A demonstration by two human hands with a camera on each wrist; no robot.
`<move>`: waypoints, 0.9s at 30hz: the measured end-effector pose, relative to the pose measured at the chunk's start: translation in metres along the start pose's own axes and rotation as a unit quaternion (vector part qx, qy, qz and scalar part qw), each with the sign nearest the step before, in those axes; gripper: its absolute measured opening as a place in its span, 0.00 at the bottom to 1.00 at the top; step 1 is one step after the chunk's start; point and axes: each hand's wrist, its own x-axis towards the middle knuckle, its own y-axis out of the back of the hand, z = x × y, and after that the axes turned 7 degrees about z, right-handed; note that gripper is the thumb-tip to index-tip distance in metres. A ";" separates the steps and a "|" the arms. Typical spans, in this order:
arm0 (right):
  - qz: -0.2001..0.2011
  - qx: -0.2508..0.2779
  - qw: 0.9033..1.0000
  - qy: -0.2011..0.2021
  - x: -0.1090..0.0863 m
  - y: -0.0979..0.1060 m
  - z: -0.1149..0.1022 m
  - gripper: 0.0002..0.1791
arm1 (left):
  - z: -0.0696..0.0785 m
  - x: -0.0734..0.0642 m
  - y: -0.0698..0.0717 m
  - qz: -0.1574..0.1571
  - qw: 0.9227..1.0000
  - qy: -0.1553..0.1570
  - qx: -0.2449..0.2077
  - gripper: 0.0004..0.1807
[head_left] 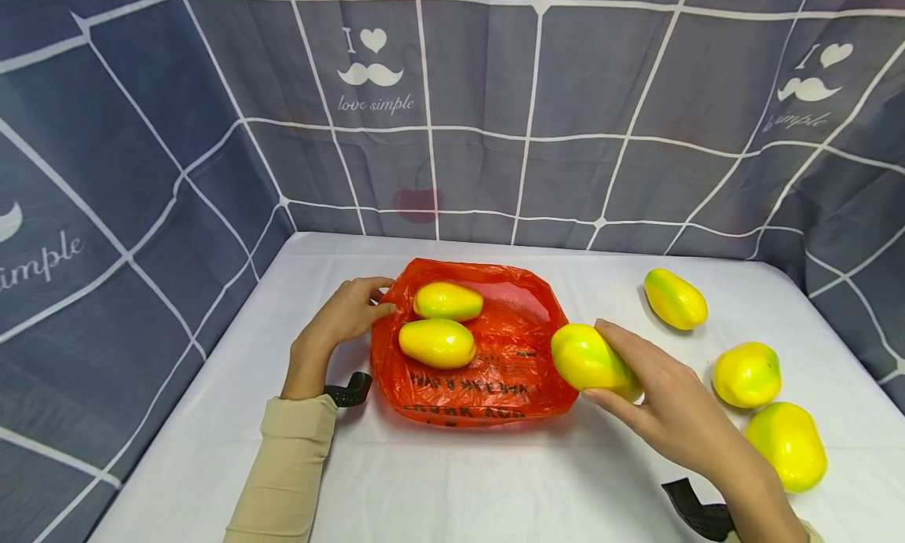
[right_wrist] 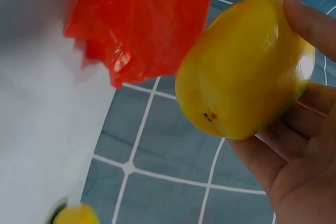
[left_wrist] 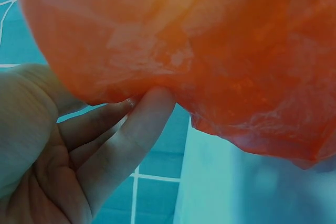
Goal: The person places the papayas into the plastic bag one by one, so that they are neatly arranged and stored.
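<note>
White table (head_left: 509, 480): left hand (head_left: 344, 313) pinches a red bag (head_left: 519, 346) by its left edge; right hand (head_left: 682, 413) clamps a fruit (head_left: 587, 358), whose gloss might cause slipping.

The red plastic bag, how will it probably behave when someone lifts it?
The red bag looks floppy, since its thin film is crinkled. If lifted, it would probably sag under the two yellow fruits inside, which may roll together, being rounded and smooth.

The bag (head_left: 509, 362) looks crinkled plastic, the fruit (head_left: 587, 360) glossy.
</note>
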 end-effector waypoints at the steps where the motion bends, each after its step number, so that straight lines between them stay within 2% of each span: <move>1: 0.002 0.006 1.000 0.006 0.002 -0.001 -0.001 0.45 | 0.000 0.000 0.000 0.000 1.000 0.000 0.000 0.21; 5: 0.002 0.025 0.999 0.032 0.008 -0.004 -0.006 0.45 | 0.000 0.001 0.000 0.001 1.000 0.000 -0.001 0.21; 17: -0.020 0.051 0.996 0.076 0.025 -0.025 -0.032 0.44 | 0.001 0.001 0.000 0.005 1.000 -0.003 0.011 0.22; 27: -0.052 0.072 0.994 0.058 0.028 -0.037 -0.049 0.43 | 0.001 -0.001 -0.003 0.002 1.000 -0.002 0.002 0.22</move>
